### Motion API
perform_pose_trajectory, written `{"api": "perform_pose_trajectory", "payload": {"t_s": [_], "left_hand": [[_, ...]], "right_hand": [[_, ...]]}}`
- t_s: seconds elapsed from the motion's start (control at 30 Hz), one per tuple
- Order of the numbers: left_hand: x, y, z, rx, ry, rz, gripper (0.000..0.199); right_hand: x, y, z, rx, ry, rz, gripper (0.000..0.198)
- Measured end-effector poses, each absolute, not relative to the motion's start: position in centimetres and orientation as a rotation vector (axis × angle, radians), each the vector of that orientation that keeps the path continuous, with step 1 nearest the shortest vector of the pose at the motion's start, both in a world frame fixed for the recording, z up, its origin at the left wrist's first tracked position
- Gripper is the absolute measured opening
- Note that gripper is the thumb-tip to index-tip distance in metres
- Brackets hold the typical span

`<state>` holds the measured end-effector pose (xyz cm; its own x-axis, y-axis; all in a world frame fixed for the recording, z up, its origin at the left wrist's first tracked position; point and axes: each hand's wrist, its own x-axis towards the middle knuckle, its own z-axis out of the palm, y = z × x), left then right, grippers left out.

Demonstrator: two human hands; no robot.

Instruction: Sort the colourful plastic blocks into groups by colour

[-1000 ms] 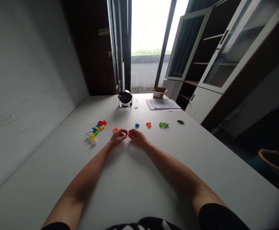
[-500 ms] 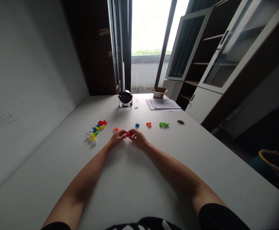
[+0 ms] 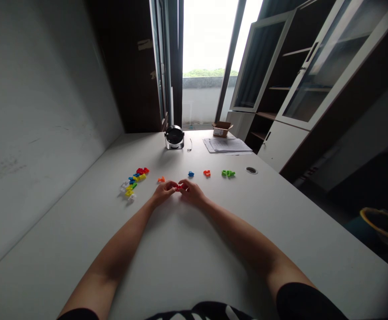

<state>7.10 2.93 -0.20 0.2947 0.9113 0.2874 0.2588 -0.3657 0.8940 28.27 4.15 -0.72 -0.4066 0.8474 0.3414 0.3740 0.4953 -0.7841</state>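
Both hands meet in the middle of the white table. The left hand and the right hand pinch one small red piece between their fingertips, just above the table surface. It looks like two small red parts being pressed together, but they are too small to tell for sure. To the left lies a heap of mixed coloured pieces. Behind the hands, in a row, are an orange piece, a blue piece, a red-orange piece and a green piece. In my judgement the joining step is in hand; it calls for a firm, straight squeeze.
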Motion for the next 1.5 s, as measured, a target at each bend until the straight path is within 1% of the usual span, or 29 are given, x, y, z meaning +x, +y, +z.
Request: {"api": "perform_pose_trajectory", "payload": {"t_s": [0.1, 0.27, 0.43, 0.87, 1.03, 1.23, 1.5], "left_hand": [[7.18, 2.72, -0.12, 1.821, 1.057, 1.079, 0.029], [7.17, 2.52, 0.08, 1.835, 1.085, 1.057, 0.03], [7.22, 2.64, 0.25, 1.85, 1.109, 1.052, 0.025], [7.21, 2.86, 0.25, 1.844, 1.118, 1.019, 0.028], [7.22, 2.68, 0.31, 1.846, 1.092, 1.018, 0.025], [7.24, 2.48, 0.27, 1.854, 1.131, 1.045, 0.025], [7.16, 2.51, 0.01, 1.838, 1.139, 1.042, 0.026]], "right_hand": [[28.25, 4.24, -0.82, -1.056, -1.999, 0.765, 0.019], [28.16, 4.39, -1.08, -1.059, -2.005, 0.725, 0.016], [28.19, 4.42, -1.04, -0.984, -2.006, 0.704, 0.014], [28.29, 4.1, -0.41, -0.791, -1.988, 0.635, 0.007], [28.4, 3.85, -0.22, -0.737, -2.0, 0.593, 0.006], [28.52, 3.87, -0.31, -0.89, -1.962, 0.538, 0.012], [28.77, 4.42, -0.68, -1.082, -1.957, 0.686, 0.017]]}}
